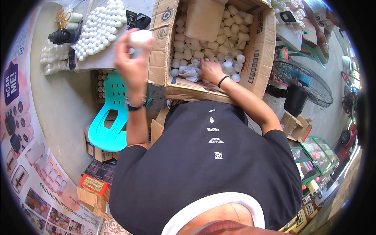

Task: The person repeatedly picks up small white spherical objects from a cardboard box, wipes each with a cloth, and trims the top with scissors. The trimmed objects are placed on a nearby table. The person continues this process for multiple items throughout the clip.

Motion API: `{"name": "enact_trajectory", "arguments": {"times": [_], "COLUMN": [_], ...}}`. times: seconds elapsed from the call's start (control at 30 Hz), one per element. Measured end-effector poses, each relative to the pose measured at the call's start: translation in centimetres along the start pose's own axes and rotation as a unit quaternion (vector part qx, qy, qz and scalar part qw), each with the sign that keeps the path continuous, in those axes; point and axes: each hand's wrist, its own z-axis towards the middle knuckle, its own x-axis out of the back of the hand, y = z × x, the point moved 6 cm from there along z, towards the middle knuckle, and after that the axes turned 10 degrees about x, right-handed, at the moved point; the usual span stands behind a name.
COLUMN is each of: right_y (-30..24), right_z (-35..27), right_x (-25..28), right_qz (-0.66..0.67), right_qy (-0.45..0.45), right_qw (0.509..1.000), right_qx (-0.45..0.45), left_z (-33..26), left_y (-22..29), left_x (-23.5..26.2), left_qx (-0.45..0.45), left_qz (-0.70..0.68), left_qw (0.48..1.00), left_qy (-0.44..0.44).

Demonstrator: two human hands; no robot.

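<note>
Left hand [131, 64] is raised, fingers curled shut around one short white cylinder candle [140, 38], which sits at the fingertips with its long axis roughly level, pointing right toward the box. Right hand [211, 69] is down inside the big open cardboard box [256, 55], palm down and fingers spread loosely over the loose white candles [229, 47]; whether it actually grips one, cannot tell. A crumpled white cloth or paper [190, 72] lies just left of the right hand, touching its fingers. The right hand is the nearer one to the box stock; the held candle is just left of the box flap, above it. Up and left of the left hand, packed rows of white candles [100, 27] lie on a flat sheet. The box has a dark barcode-style label strip on its right wall and round printed marks on the left flap. Below the left hand, a teal plastic chair [111, 117]; farther down-left, a red printed carton [94, 184] and a pink poster [23, 129] with product photos. Right of the right arm, a black floor fan [303, 82].
</note>
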Motion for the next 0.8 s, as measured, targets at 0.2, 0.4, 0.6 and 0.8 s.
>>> {"name": "enact_trajectory", "arguments": {"times": [0.2,0.4,0.6,0.8], "right_y": [0.5,1.7,2.2,1.7], "right_z": [0.0,-2.3,-5.1,-8.7], "right_x": [4.1,6.3,8.7,18.0], "right_qz": [0.159,0.419,0.659,0.531], "right_qy": [0.059,0.089,0.127,0.319], "right_qw": [0.985,0.901,0.734,0.785], "right_qx": [-0.041,-0.068,-0.101,-0.015], "left_z": [4.1,-0.7,-1.3,3.8], "left_y": [-24.8,-32.0,-37.2,-27.7], "left_x": [5.9,1.3,0.3,1.9], "left_qx": [0.104,0.234,0.288,0.251], "left_qz": [0.256,0.252,0.301,0.18], "left_qw": [0.961,0.938,0.905,0.95], "left_qy": [-0.016,0.045,0.092,-0.038]}}
